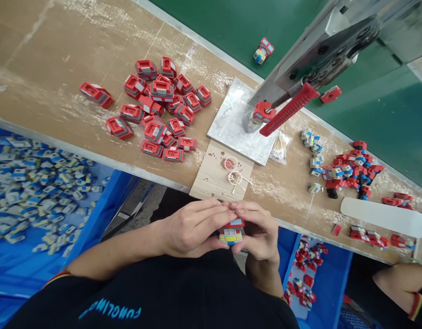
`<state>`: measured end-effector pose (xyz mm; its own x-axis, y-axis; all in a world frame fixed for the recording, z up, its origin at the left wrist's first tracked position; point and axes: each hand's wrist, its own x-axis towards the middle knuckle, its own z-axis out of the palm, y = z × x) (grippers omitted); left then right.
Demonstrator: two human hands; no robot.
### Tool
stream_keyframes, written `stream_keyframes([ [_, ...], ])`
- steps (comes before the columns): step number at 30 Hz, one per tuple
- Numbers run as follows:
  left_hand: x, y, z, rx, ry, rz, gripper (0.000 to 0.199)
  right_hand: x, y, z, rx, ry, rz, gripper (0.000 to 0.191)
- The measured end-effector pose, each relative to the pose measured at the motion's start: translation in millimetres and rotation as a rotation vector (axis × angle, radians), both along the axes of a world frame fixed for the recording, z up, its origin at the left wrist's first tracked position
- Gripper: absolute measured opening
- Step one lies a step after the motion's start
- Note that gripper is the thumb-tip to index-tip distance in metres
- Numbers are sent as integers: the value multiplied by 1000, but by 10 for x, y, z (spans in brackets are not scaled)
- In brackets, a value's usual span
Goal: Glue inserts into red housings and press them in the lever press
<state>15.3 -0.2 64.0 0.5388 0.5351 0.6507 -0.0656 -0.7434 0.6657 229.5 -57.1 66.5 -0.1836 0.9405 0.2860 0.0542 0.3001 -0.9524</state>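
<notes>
Close to my body, just off the bench edge, both hands grip one small toy car (232, 232) with a red top and a grey, yellow and blue front. My left hand (193, 228) is closed on its left side, fingers over the top and thumb low. From the other side my right hand (259, 228) wraps it, its fingertips meeting the left ones. The fingers hide most of the car. Beyond the hands, a wooden board (211, 176) bears two small round cups, one with reddish contents (230, 163) and one with cotton swabs (235, 177).
A press with a red handle (289, 109) stands over a metal plate (227, 123). Red car shells (162, 89) are heaped left; assembled toys (351, 167) and a white bottle (382, 215) lie right. Blue bins (109, 205) flank me. Another person's arm (399, 283) is at right.
</notes>
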Motion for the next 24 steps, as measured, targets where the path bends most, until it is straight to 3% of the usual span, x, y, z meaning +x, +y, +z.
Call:
stream_keyframes([
  [9,-47,-25,-205,-343,-71,-15,63,-134,102,-14,-39,-94,-24,70],
  [13,-105,-20,-303,-644,-223,58,68,-151,197,43,-2,-128,-25,71],
  [17,-218,70,-353,-966,-416,190,65,190,579,184,192,-242,-352,45],
  [19,-264,155,-349,-1043,-554,266,65,391,880,233,228,-373,-433,34],
  [22,-315,252,-326,-1124,-706,364,64,569,1276,246,146,-509,-198,31],
  [24,-367,257,-322,-1162,-740,412,64,603,1398,269,125,-524,-33,33],
])
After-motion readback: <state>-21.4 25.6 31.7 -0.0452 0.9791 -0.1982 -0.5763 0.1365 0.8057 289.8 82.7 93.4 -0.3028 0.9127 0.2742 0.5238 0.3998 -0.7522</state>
